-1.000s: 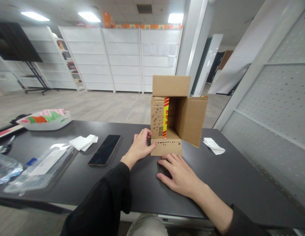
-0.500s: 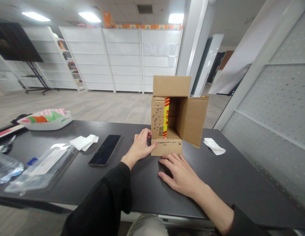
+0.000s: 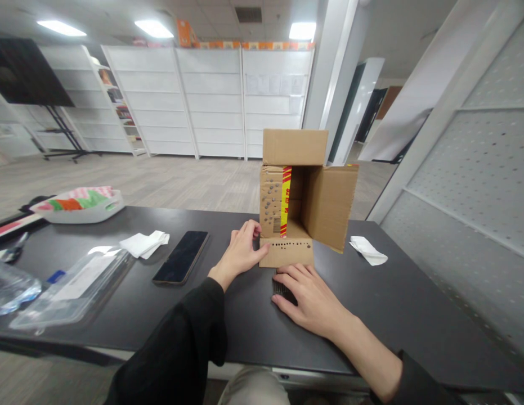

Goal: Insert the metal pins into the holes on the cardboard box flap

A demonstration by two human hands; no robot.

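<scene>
A cardboard box (image 3: 304,185) stands at the far side of the black table with its opening toward me. Its left panel bears several round grey spots and a yellow-red tape strip (image 3: 286,202); a line of dark holes runs along the lower flap (image 3: 287,254). My left hand (image 3: 240,244) grips the box's lower left corner, thumb on the flap, fingers curled by the side. My right hand (image 3: 308,295) lies with fingers spread over a small dark ribbed thing (image 3: 278,285) just in front of the flap. The palm hides most of it, so its kind is unclear.
Left of my hands lie a phone (image 3: 181,257), folded tissue (image 3: 144,243), a clear plastic case (image 3: 71,292) and a crumpled clear plastic item (image 3: 12,287). Farther back sits a white basket (image 3: 82,214). Another tissue (image 3: 368,251) is right of the box; a perforated panel (image 3: 468,185) borders the table.
</scene>
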